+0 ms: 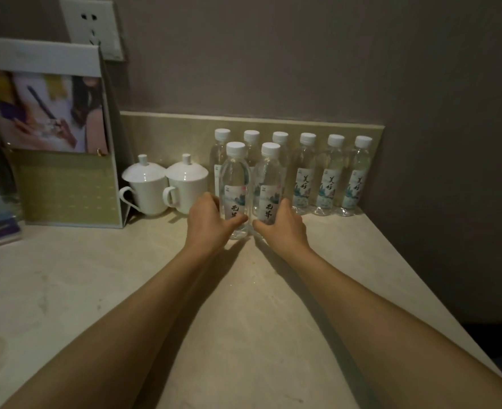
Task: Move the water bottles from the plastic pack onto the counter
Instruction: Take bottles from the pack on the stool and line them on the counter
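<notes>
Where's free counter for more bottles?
Bare: the counter in front of the two front bottles, around the forearms, and front-left below the card stand. Crowded: the back row along the backsplash, the lidded cups beside it. Left hand and right hand each grip a front bottle.

Both bare forearms reach forward from the bottom corners, converging toward the middle, low over the bench. Left hand [208, 220] is knuckles up, thumb pointing inward right, fingers curled round the far side out of sight, grip closed on the left front bottle [234, 184]. Right hand [283, 225] mirrors it, thumb pointing inward left, fingers wrapped behind the right front bottle [269, 184]. Thumb tips nearly meet. Wrists straight.
</notes>
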